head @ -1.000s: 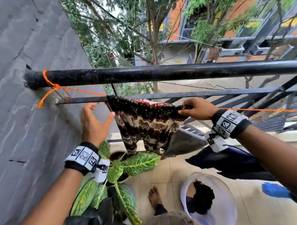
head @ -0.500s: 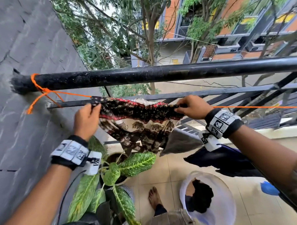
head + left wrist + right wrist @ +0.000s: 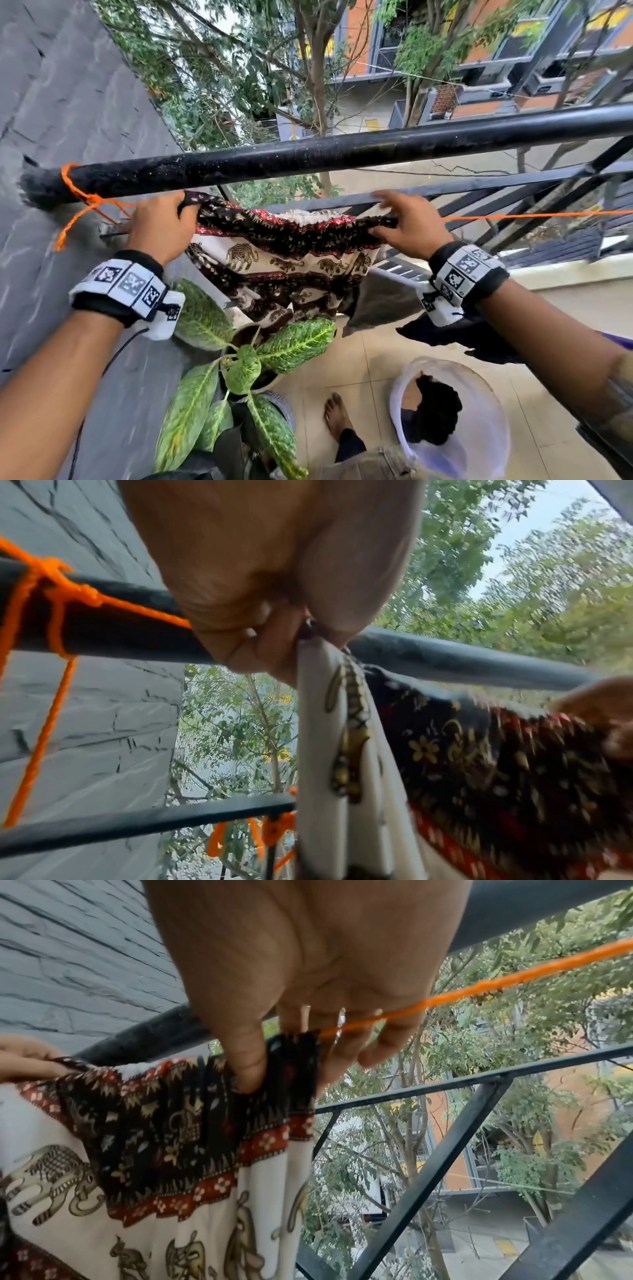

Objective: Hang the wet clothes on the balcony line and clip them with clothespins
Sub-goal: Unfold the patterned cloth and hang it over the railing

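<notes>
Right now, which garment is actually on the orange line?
The elephant-print cloth, draped over the orange line and held by the left hand and right hand. The dark garment sits in the white basket.

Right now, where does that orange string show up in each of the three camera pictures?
Head view: the orange line runs from the right hand to the right edge; its knot sits on the black rail at left.
Left wrist view: knotted round the rail at upper left.
Right wrist view: upper right, slanting down to the fingers.
Shared landmark: the patterned cloth.
</notes>
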Motion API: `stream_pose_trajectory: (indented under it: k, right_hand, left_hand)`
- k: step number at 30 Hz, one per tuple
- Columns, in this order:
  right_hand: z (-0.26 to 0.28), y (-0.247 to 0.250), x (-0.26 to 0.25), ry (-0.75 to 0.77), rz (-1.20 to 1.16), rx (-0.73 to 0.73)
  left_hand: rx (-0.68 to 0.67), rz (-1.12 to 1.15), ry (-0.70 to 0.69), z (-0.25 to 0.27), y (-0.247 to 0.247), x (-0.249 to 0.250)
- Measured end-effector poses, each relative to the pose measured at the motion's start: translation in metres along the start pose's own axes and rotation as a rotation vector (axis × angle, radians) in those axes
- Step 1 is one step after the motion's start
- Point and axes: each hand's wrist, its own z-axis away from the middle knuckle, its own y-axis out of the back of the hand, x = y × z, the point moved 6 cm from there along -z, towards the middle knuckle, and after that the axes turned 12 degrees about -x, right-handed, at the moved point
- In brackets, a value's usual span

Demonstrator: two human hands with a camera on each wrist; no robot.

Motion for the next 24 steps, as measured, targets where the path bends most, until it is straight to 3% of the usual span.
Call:
stream_pose_trajectory:
  k: [4, 10, 12, 16, 19, 21, 24]
  right_hand:
    - [0.047, -0.003, -0.009, -0.027, 0.025, 0.477]
    - [0.082, -0.022, -0.010, -0.052, -0.051, 0.701]
    - [0.085, -0.028, -0.005, -0.057, -0.186, 0.653]
    - [0.078, -0.089, 0.014, -0.241, -0.592, 0.197]
    - [0.056, -0.121, 0.017, -0.248, -0.755, -0.028]
    - [0.050, -0.115, 0.010, -0.190, -0.666, -0.049]
    - [0.067, -0.075, -0.013, 0.014, -0.630, 0.023]
  left_hand:
    - [-0.042, 0.060, 0.150, -0.006, 0.006, -0.010]
    - [-0.087, 0.090, 0.193, -0.003, 0.015, -0.006]
    - [-0.100, 0.093, 0.188, -0.005, 0.018, -0.005]
    - [-0.107, 0.077, 0.184, -0.005, 0.026, -0.003]
    - [-0.125, 0.074, 0.189, -0.007, 0.026, -0.002]
    - [-0.146, 0.082, 0.197, -0.008, 0.028, -0.001]
    - [-0.197, 0.077, 0.206, -0.010, 0.034, 0.000]
